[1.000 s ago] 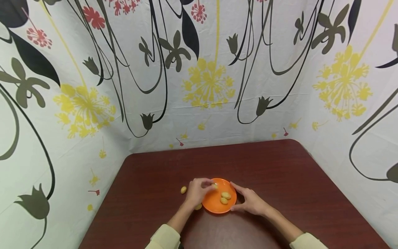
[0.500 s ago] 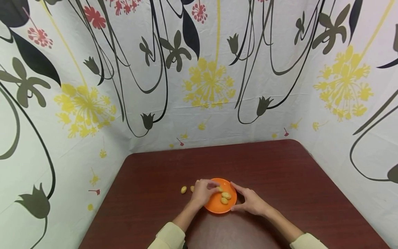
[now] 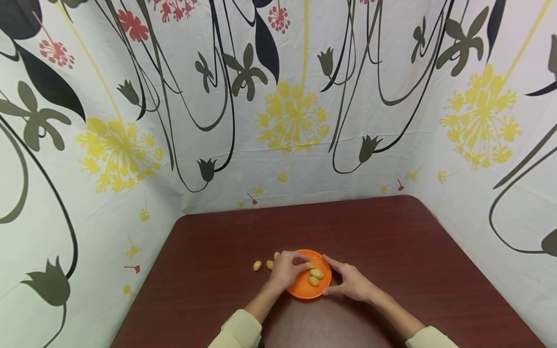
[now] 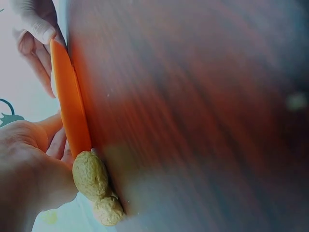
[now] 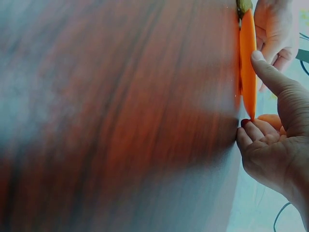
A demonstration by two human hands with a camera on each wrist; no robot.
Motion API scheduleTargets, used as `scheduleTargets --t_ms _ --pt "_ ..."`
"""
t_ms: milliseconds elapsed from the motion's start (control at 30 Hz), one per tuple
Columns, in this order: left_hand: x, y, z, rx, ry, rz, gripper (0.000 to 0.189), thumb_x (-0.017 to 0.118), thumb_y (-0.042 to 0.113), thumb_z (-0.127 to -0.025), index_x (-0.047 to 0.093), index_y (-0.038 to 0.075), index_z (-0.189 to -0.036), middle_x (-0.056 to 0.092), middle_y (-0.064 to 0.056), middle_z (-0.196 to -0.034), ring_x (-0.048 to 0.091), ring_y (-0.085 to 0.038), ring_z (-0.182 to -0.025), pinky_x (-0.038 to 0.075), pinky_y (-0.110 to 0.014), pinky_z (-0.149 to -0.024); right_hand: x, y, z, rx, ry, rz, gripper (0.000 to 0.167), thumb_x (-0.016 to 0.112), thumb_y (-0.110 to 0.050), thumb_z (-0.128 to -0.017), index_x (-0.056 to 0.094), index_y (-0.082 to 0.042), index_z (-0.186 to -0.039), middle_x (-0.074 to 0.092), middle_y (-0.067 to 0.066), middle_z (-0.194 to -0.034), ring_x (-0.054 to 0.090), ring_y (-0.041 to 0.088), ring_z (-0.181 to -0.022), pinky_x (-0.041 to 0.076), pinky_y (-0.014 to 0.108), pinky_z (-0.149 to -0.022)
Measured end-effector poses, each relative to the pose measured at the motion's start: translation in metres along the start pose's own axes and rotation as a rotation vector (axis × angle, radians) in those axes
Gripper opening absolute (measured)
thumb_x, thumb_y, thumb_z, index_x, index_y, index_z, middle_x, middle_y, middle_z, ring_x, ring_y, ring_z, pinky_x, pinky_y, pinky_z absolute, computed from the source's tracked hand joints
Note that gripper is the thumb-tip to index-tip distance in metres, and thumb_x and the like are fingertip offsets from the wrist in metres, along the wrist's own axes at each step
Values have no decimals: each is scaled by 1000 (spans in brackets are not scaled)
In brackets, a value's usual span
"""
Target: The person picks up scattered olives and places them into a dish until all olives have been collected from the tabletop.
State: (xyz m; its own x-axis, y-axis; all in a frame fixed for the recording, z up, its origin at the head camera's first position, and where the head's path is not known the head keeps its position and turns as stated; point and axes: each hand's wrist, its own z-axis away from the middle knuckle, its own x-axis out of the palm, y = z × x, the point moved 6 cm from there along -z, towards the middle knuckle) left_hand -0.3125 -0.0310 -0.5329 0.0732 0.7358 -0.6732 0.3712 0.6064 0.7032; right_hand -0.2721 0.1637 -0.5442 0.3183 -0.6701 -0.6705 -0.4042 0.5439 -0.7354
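Where it rests flat near the front of the surface (image 3: 209, 275), the round orange plate (image 3: 300, 288) bears two small yellow oval pieces (image 3: 316, 273) that touch each other on its right half. The plate is glossy, with a slightly raised rim seen edge-on in both wrist views. A third piece (image 3: 311, 265) lies just behind this pair, over the plate, pinched between the thumb and fingers of the left hand (image 3: 287, 268); whether it touches the plate cannot be told. The right hand (image 3: 351, 282) grips the plate at its right edge, thumb and fingers spread apart along the rim, the thumb at the near side and the fingertips at the far side. To the left of the plate, three more pieces lie on the surface: an outermost one (image 3: 257, 266), a middle one (image 3: 270, 265) and one (image 3: 277, 255) partly covered by the left hand. In the left wrist view, two pieces beyond the rim show a wrinkled, brownish-yellow skin. Pale yellowish sleeves (image 3: 241, 329) end above both wrists. The surface is dark reddish brown with rounded far corners; behind it hangs a white cloth (image 3: 313, 179) printed with flowers, leaves and stems.
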Motion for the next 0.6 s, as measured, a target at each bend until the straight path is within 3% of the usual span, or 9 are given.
scheduleTargets --t_ms 167,600 --pt "4 -2 0 -18 -31 17 13 81 18 -96 85 18 -109 80 9 -103 74 -14 -104 60 -37 -90 0 1 0 -3 4 7 100 88 -39 -89 35 4 -163 46 25 -160 45 43 -146 39 66 -113" --pt "7 0 -3 -14 -49 16 15 80 24 -98 86 19 -111 80 11 -102 74 -11 -102 60 -33 -88 0 -1 0 3 1 0 101 88 -39 -89 34 4 -163 45 28 -160 45 45 -146 38 66 -113"
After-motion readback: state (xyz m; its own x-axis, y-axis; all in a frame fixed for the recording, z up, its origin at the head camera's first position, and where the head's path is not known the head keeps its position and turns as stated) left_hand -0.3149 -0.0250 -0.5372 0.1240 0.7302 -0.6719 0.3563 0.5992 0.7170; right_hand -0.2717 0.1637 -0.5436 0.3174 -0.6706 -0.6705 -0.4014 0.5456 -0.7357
